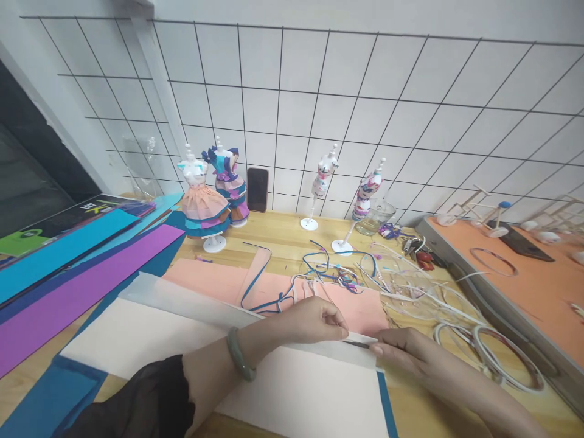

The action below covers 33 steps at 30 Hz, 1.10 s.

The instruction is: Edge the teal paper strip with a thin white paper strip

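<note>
A large white sheet (173, 340) lies on the wooden table over a blue sheet (50, 395), its far edge folded up. My left hand (305, 319) presses on that folded edge with fingers curled in a pinch. My right hand (401, 347) pinches the same edge at the sheet's right end, beside a thin dark tool (358, 344) whose holder I cannot make out. A pink sheet (274, 286) lies just behind, with a blue ribbon (260, 277) looped over it.
Small mannequins stand at the back: two in paper dresses (203, 204), two bare (319, 182). Also there: a phone (258, 190), a glass (376, 216), tangled white strips (438, 298), purple and blue sheets (68, 286) at left, an orange tray (524, 274) at right.
</note>
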Tool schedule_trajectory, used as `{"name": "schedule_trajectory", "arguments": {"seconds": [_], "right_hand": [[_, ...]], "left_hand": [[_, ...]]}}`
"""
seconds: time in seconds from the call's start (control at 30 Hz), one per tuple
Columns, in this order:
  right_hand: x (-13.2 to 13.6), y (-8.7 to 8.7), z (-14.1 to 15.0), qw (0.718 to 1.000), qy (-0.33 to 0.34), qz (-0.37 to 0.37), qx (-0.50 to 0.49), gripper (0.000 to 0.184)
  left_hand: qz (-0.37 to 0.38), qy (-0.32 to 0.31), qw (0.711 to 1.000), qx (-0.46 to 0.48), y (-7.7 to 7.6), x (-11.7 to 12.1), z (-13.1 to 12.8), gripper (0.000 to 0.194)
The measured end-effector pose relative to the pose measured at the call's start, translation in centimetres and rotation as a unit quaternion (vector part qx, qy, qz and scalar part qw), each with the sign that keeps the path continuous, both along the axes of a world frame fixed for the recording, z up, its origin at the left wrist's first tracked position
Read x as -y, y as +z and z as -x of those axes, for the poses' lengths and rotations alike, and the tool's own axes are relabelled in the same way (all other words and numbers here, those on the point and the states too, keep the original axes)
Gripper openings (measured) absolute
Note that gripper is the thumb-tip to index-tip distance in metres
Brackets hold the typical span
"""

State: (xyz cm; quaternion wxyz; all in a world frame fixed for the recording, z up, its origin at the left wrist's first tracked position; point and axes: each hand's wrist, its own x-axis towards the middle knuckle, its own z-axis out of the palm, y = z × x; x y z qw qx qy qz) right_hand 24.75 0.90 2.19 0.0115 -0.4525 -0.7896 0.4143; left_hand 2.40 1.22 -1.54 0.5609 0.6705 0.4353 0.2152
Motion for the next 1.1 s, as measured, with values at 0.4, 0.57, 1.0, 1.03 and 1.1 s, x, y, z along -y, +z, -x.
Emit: {"name": "schedule_trajectory", "arguments": {"seconds": [0.4,0.57,1.0,1.03,1.1], "right_hand": [[0.0,-0.6,0.0,1.0,-0.008,0.002,0.01,0.038],[0.0,-0.6,0.0,1.0,-0.008,0.009,0.019,0.042],[0.2,0.0,0.5,1.0,0.013,0.026,-0.002,0.045],[0.1,0.0,0.7,0.999,0.018,0.027,-0.011,0.044],[0.1,-0.1,1.0,0.999,0.027,0.026,-0.025,0.041]], "left_hand": [[0.006,-0.006,1.0,0.008,0.0,0.0,0.1,0.024],[0.012,-0.014,1.0,0.002,0.8,0.0,0.8,0.022],[0.036,-0.051,0.998,0.027,0.7,-0.7,1.6,0.03],[0.034,-0.054,0.998,0.026,0.7,-0.7,1.7,0.031],[0.026,-0.058,0.998,0.017,0.7,-0.7,1.7,0.032]]}}
